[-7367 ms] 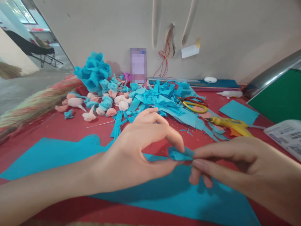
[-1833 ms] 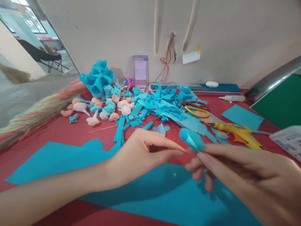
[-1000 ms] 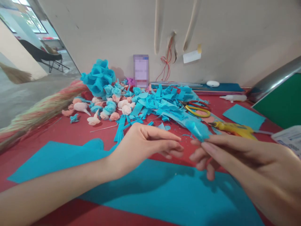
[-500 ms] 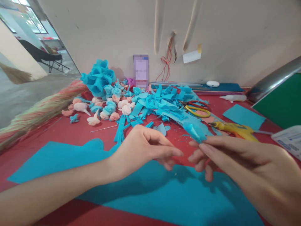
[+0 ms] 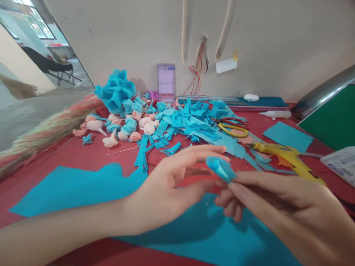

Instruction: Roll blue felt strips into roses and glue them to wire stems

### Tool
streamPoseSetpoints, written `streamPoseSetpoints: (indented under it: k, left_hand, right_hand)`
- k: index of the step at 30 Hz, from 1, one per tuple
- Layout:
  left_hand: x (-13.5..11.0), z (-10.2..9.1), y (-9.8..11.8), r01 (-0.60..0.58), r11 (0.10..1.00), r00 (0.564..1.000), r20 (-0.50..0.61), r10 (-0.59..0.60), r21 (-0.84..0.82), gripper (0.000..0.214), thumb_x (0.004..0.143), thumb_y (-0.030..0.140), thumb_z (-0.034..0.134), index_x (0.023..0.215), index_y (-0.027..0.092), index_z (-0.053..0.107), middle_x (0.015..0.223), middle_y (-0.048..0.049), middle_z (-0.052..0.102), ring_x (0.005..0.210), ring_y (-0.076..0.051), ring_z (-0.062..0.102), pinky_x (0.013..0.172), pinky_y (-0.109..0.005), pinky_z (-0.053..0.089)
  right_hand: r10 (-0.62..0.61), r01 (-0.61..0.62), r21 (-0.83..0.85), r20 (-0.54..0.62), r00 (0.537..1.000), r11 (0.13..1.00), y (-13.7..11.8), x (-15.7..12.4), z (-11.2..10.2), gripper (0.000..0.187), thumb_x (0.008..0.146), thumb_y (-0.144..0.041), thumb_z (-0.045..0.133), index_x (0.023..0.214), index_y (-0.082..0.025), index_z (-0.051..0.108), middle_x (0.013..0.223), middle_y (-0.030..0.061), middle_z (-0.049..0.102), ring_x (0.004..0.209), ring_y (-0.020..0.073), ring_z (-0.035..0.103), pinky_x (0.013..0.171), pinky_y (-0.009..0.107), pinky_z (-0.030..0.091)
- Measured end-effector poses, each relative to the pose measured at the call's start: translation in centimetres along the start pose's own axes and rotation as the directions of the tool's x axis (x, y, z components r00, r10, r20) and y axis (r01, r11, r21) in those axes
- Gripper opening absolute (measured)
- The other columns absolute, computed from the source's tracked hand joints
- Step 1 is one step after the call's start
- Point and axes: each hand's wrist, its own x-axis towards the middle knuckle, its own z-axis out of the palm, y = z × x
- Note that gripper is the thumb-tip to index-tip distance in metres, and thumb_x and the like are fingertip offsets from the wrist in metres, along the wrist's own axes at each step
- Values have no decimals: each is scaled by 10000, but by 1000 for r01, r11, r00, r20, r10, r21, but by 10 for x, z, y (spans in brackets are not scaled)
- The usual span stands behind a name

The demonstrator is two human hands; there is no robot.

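Between the thumb and fingers of my right hand point(image 5: 280, 207) is a small curled piece of blue crepe paper point(image 5: 220, 168), pinched at its lower end. My left hand point(image 5: 177, 181) is open beside it, fingers stretched out and thumb apart, with the fingertips close to the curl. Whether they touch it I cannot tell. Below both hands lies a large blue crepe paper sheet point(image 5: 166, 229) on the red tabletop point(image 5: 91, 251). A heap of cut blue paper strips point(image 5: 194, 122) spreads out beyond the hands.
Blue, pink and white paper flowers point(image 5: 130, 127) are piled at the back left. Yellow-handled scissors point(image 5: 234, 130) and a yellow glue gun point(image 5: 288, 153) lie to the right. A phone point(image 5: 166, 83) leans on the wall. A thin metal rod point(image 5: 124, 149) lies left of centre.
My right hand has moved left with the blue paper curl. My left hand's fingers have lifted and spread, coming up close around the curl.
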Motion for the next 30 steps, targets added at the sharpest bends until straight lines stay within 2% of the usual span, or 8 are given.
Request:
streamPoseSetpoints:
  k: [3,6,9,11,17,23,30]
  left_hand:
    - [-4,1,0,-92,995,996,10,91,39,326,774,3,552,900,282,662,1204,76,555,1168,-131,484,1021,-264,368]
    - [-4,-1,-1,-93,995,995,33,94,-21,336,796,60,574,933,353,666,1205,78,556,1172,-142,480,1018,-304,367]
    - [-4,-1,-1,-113,989,992,46,118,-95,401,790,92,606,950,457,641,1178,107,572,1181,-136,470,991,-300,388]
    - [-5,1,0,-97,986,994,28,101,-133,424,776,98,628,926,494,635,1151,129,585,1159,-126,488,972,-285,405]
    - [-5,4,1,19,993,999,-33,-22,-113,197,764,149,651,793,331,721,1136,97,613,1055,-115,557,935,-206,437]
    - [-5,5,0,50,989,998,-31,-54,-142,178,760,149,653,816,303,724,1140,87,613,1018,-102,575,790,-129,501]
    - [-7,7,-2,98,963,994,-13,-104,-251,192,786,135,624,802,300,722,1135,80,611,1096,-112,530,819,-139,487]
  right_hand:
    - [6,-5,19,-8,1000,1000,0,-2,1,235,813,-143,496,760,-291,671,644,-78,658,507,89,627,494,77,522]
    - [34,-44,-85,-112,993,995,-1,-3,8,180,816,-307,542,714,-265,684,564,-19,635,468,156,618,415,168,540]
    - [18,-82,-241,-254,967,967,0,-1,16,260,778,-463,564,686,-255,690,463,9,577,454,201,608,363,225,531]
    - [-18,-70,-301,-282,959,951,1,1,19,301,770,-509,551,668,-261,686,432,9,550,454,205,604,357,230,527]
    - [-51,-47,-348,-266,962,936,5,4,21,327,770,-531,527,633,-272,672,411,4,525,455,204,598,348,232,519]
    - [-62,-37,-364,-258,964,931,8,3,20,313,774,-515,516,626,-282,665,406,-2,516,454,204,595,336,232,511]
    - [-75,-25,-380,-245,967,925,7,2,19,285,781,-482,509,630,-293,660,406,-12,517,455,203,596,326,230,504]
